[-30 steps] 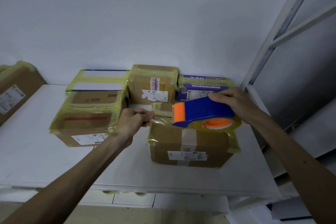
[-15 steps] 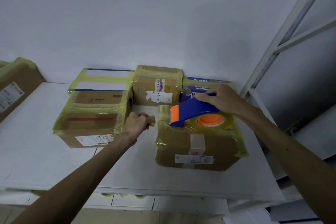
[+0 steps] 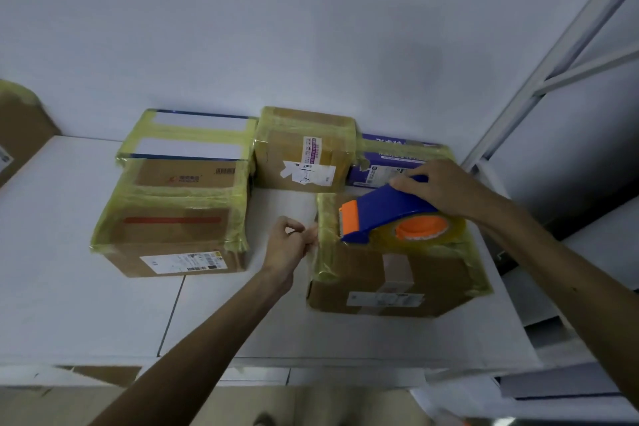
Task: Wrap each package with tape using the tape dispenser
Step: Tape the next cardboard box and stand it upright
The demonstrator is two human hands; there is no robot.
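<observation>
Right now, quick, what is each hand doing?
Left hand: pinching the tape end beside the box.
Right hand: gripping the tape dispenser.

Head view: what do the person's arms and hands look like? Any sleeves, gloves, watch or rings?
Both are bare. The left forearm and right forearm show no sleeve up to the frame edge. The left hand and right hand wear no gloves. No watch, band or ring is visible, and no markings stand out in this dim light.
</observation>
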